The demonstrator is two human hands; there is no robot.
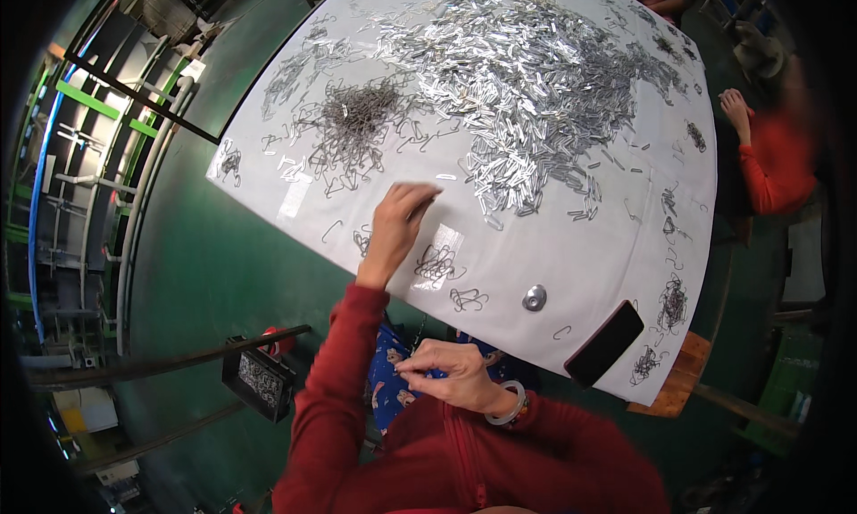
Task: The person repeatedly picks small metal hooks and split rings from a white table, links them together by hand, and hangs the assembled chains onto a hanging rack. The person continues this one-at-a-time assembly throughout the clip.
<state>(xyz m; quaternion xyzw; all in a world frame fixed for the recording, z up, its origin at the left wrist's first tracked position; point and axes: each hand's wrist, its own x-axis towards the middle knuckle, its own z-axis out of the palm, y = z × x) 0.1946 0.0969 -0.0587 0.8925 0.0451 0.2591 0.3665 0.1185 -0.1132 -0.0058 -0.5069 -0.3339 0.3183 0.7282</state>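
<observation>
We see our left hand over the tabletop, fingers curled close together; we cannot tell whether it holds anything. Our right hand, nearer our body and below the left, has thumb and fingertips drawn together, but we cannot make out what is between them. Beyond the left hand and to its right spreads a pile of silver metal pieces; beyond it and to its left lies a heap of dark wire hooks. A smaller cluster of hooks sits just nearer us, right of that hand. A dark phone lies right of our right hand.
</observation>
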